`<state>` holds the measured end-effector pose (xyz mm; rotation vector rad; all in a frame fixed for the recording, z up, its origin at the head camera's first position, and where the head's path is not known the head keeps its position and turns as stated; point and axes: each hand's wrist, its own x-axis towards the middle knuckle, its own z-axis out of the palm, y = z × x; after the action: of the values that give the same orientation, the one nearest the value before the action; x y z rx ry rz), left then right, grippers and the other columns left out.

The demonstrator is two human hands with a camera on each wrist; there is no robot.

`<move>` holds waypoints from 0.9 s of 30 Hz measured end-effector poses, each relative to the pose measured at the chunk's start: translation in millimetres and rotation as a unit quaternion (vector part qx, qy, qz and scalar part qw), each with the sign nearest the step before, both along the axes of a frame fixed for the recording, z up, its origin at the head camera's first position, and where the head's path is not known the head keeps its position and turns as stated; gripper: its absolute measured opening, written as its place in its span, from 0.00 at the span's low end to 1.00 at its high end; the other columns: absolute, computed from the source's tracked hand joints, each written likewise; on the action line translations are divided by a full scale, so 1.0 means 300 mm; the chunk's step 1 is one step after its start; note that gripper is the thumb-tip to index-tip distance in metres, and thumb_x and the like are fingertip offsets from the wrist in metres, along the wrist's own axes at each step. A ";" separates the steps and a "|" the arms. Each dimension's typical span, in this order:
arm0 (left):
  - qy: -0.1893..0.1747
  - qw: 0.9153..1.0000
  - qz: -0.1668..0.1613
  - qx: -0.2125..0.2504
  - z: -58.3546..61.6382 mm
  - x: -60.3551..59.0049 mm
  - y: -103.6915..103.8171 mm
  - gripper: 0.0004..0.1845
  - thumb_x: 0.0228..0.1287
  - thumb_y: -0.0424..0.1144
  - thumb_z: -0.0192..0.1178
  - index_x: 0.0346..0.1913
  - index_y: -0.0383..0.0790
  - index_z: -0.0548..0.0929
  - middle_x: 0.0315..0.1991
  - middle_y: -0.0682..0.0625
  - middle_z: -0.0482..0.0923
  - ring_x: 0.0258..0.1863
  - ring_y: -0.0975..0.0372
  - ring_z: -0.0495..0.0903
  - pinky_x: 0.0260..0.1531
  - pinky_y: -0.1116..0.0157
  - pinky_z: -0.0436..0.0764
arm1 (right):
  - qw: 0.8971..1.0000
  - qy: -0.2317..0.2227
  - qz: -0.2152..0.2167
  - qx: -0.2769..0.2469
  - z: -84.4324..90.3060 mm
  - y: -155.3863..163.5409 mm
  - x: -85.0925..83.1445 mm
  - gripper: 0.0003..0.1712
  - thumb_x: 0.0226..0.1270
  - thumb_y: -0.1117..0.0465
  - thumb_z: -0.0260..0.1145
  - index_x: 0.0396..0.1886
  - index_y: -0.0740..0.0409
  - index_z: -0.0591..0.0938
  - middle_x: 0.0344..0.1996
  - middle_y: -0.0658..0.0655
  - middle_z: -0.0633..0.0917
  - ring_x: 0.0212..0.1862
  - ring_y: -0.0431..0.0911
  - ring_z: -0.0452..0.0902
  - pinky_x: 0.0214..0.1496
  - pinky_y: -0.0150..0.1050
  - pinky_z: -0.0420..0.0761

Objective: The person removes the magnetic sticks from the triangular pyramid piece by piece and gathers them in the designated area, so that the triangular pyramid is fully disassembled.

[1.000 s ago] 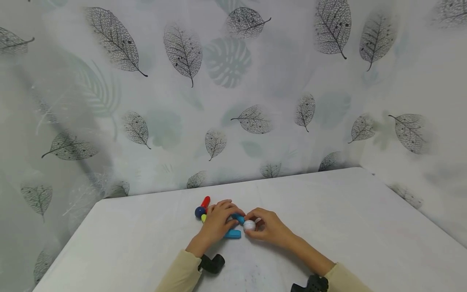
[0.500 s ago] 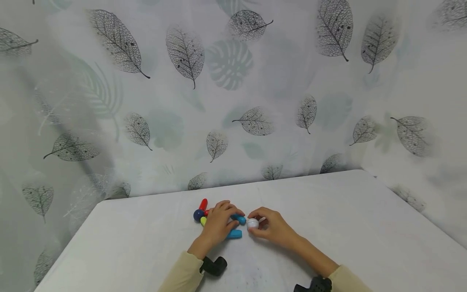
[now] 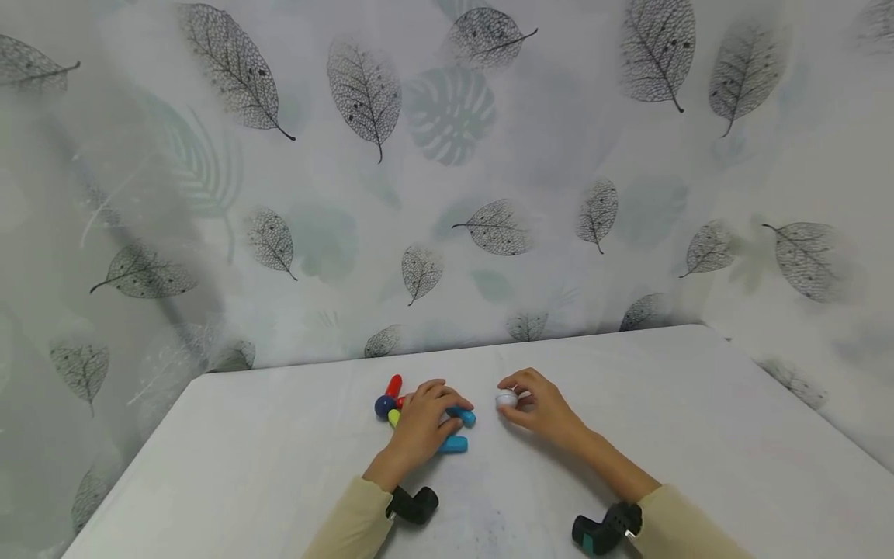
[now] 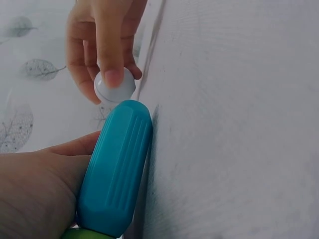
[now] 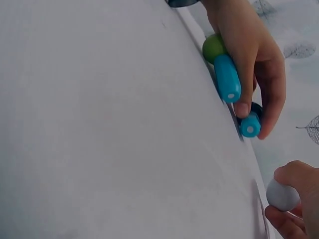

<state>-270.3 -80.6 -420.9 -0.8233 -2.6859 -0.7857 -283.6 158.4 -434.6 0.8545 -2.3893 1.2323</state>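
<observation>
a person's two hands work over a small cluster of toy pieces on a white surface backed by a leaf-printed curtain. the right hand pinches a small white ball between thumb and fingertips, holding it just off the surface and a short gap to the right of the cluster; the left wrist view shows the ball with a fingertip pressed on its front. the left hand lies curled over the cluster, fingers bent round an upper blue stick, with a second blue stick lying on the surface just below it, beside the thumb. in the right wrist view the fingers close over the blue sticks, which meet a green ball near the palm. behind the knuckles, a red stick and a dark blue ball touch each other, and a yellow-green piece peeks out beside the hand. both cream sleeves carry black wrist-mounted cameras.
</observation>
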 end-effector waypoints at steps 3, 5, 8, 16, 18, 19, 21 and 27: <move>-0.002 1.000 0.002 0.000 0.004 0.000 0.001 0.08 0.63 0.37 0.66 0.45 0.50 0.86 0.47 0.51 0.80 0.66 0.48 0.66 0.55 0.46 0.69 | 1.000 -0.001 -0.019 -0.002 0.003 0.022 -0.019 0.17 0.55 0.72 0.72 0.46 0.67 0.81 0.40 0.59 0.80 0.39 0.48 0.77 0.41 0.38 0.84; -0.002 1.000 0.003 0.000 0.006 0.000 0.002 0.08 0.63 0.37 0.66 0.44 0.50 0.86 0.47 0.51 0.80 0.66 0.48 0.66 0.55 0.46 0.69 | 0.999 -0.009 -0.032 -0.002 0.005 0.036 -0.032 0.18 0.55 0.73 0.72 0.47 0.68 0.81 0.40 0.59 0.80 0.39 0.48 0.77 0.41 0.38 0.84; -0.006 1.000 0.002 0.003 0.008 -0.001 0.003 0.08 0.62 0.36 0.66 0.44 0.49 0.86 0.48 0.52 0.81 0.66 0.49 0.65 0.55 0.46 0.69 | 0.998 -0.021 -0.050 -0.008 0.008 0.058 -0.050 0.18 0.55 0.73 0.72 0.47 0.69 0.81 0.41 0.60 0.81 0.39 0.50 0.77 0.42 0.38 0.83; -0.015 1.000 0.001 0.007 0.012 0.002 0.005 0.09 0.63 0.36 0.66 0.45 0.49 0.86 0.48 0.51 0.81 0.67 0.49 0.65 0.56 0.46 0.68 | 0.995 -0.028 -0.089 -0.018 0.001 0.100 -0.097 0.19 0.56 0.73 0.71 0.49 0.70 0.80 0.42 0.64 0.80 0.42 0.55 0.78 0.42 0.38 0.83; -0.018 1.000 0.003 0.007 0.012 0.003 0.004 0.09 0.63 0.37 0.66 0.45 0.49 0.86 0.48 0.51 0.81 0.67 0.49 0.65 0.56 0.46 0.68 | 0.995 -0.021 -0.100 -0.015 -0.004 0.099 -0.101 0.19 0.56 0.74 0.71 0.49 0.70 0.80 0.43 0.64 0.80 0.42 0.55 0.78 0.41 0.38 0.82; -0.018 1.000 0.005 0.008 0.013 0.004 0.004 0.09 0.63 0.37 0.66 0.45 0.48 0.86 0.48 0.51 0.81 0.67 0.49 0.65 0.56 0.46 0.68 | 0.994 -0.017 -0.105 -0.013 -0.007 0.098 -0.103 0.20 0.55 0.74 0.71 0.49 0.70 0.80 0.42 0.64 0.80 0.41 0.55 0.78 0.41 0.37 0.82; -0.017 1.000 0.006 0.010 0.013 0.004 0.003 0.08 0.63 0.37 0.66 0.45 0.48 0.86 0.48 0.51 0.81 0.67 0.49 0.65 0.56 0.47 0.68 | 0.994 -0.007 -0.112 -0.012 -0.009 0.093 -0.101 0.20 0.54 0.75 0.71 0.49 0.70 0.80 0.42 0.65 0.80 0.40 0.54 0.77 0.39 0.36 0.82; -0.021 0.999 0.007 0.026 0.008 0.006 -0.001 0.09 0.61 0.36 0.67 0.44 0.48 0.86 0.47 0.52 0.82 0.66 0.49 0.66 0.55 0.47 0.68 | 0.992 -0.018 -0.121 -0.009 -0.011 0.085 -0.097 0.20 0.55 0.75 0.70 0.49 0.70 0.79 0.41 0.65 0.80 0.40 0.55 0.78 0.40 0.37 0.81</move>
<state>-268.5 -80.8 -418.6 -0.7838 -2.6931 -0.8755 -312.7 183.9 -438.0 0.5215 -2.4199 1.1806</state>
